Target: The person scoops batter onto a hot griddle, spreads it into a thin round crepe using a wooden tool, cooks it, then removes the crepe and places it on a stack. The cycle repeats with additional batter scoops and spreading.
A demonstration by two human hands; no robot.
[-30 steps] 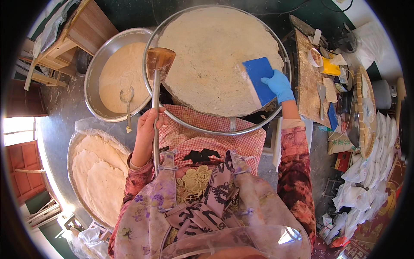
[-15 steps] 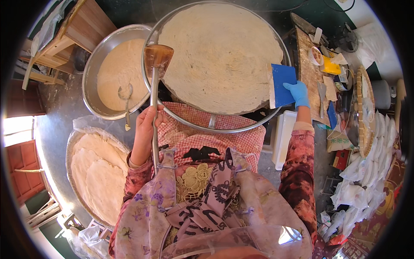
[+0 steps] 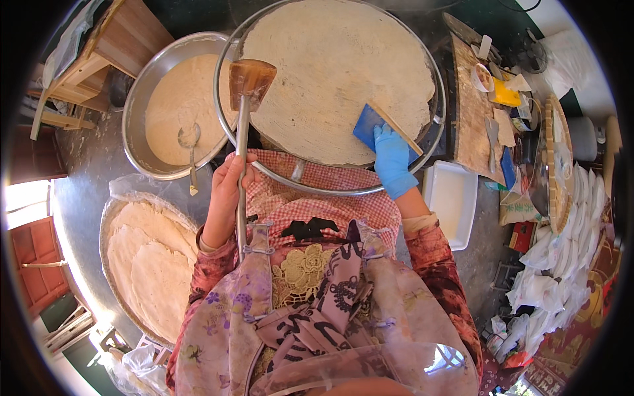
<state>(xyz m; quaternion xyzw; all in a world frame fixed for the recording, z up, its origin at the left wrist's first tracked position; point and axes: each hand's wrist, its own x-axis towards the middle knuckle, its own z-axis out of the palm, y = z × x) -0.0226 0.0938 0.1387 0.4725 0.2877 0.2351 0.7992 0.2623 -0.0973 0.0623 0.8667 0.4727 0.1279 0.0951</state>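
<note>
Left hand (image 3: 231,183): fingers wrapped round paddle (image 3: 243,135), its brown head (image 3: 252,78) beyond them. Right hand (image 3: 393,160): gloved fingers clamped on blue scraper (image 3: 365,127), sticking out left of them. Pale round sheet (image 3: 330,72) spreads past the right fingers.

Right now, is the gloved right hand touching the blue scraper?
Touching. The head view shows the gloved right hand on the blue scraper, its fingers lying across the blue face with no gap showing.
</note>
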